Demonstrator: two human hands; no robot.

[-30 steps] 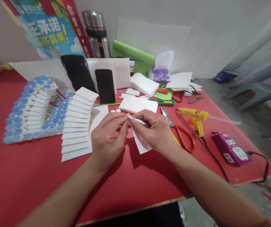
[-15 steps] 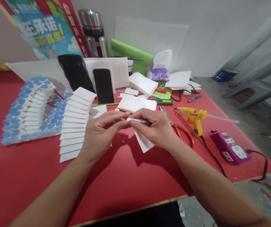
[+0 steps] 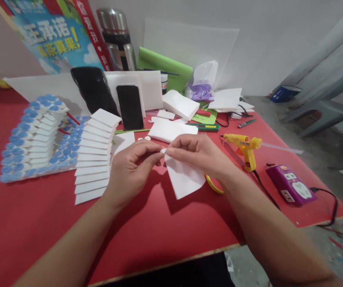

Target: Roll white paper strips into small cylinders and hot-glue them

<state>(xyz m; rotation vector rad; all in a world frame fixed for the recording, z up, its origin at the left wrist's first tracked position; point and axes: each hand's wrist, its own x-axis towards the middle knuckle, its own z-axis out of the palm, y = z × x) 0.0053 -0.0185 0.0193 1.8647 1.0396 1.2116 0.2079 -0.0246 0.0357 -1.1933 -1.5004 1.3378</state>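
A small white paper sheet (image 3: pixel 185 181) hangs above the red table, its upper edge bunched or rolled where my fingertips meet. My right hand (image 3: pixel 200 153) pinches it between thumb and fingers. On the other side, my left hand (image 3: pixel 134 169) has its thumb and forefinger closed at the rolled tip; exactly how much paper they grip is hidden. Left of my left hand lies a fanned row of folded white paper pieces (image 3: pixel 92 171). Under my right wrist shows a yellow loop (image 3: pixel 213 185), like a scissors handle, the rest covered.
A blue-and-white paper model (image 3: pixel 28 149) stands at the left. Two dark phones lean behind, the smaller phone (image 3: pixel 130 107) nearer. White paper stacks (image 3: pixel 171 130) lie beyond my hands. A yellow glue gun (image 3: pixel 247 151) and a purple power strip (image 3: pixel 292 185) with cables sit at the right.
The paper has turned and now hangs more widely spread below my right hand. The scissors' orange handles are no longer seen; a yellow loop shows nearer my right wrist.
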